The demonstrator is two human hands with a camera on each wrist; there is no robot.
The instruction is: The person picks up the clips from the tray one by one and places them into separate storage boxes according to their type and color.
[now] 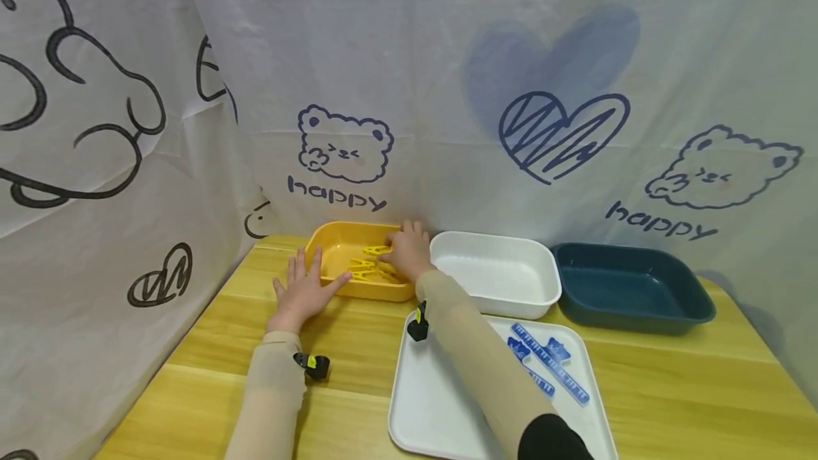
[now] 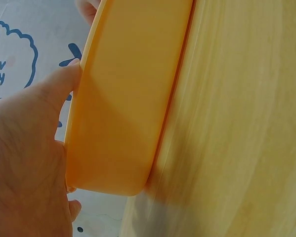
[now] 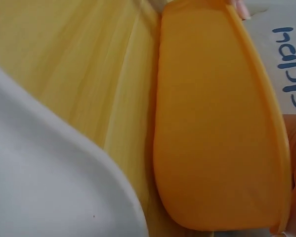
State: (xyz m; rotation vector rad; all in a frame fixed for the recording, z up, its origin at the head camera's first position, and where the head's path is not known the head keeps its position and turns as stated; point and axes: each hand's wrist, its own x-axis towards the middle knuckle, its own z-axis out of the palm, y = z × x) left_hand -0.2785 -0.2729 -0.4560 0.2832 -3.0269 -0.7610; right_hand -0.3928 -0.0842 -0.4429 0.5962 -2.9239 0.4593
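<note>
In the head view, several yellow clips [image 1: 361,267] lie in a yellow-orange basin [image 1: 332,247] at the back left of the table. My left hand [image 1: 305,298], its fingers spread, rests at the basin's left end with the thumb along the near rim. The left wrist view shows that thumb touching the rim of the basin [image 2: 128,98]. My right hand [image 1: 409,250] reaches over the basin's right end, thumb side close to a yellow clip [image 1: 377,250]. Whether it pinches that clip is hidden. In the right wrist view the basin [image 3: 217,118] wall covers most of the hand.
A white basin [image 1: 495,268] and a dark teal basin [image 1: 633,286] stand in a row to the right. In front, under my right forearm, lies a white tray [image 1: 434,403] with blue rulers [image 1: 552,364] on it. A printed cloth [image 1: 447,91] hangs behind the table.
</note>
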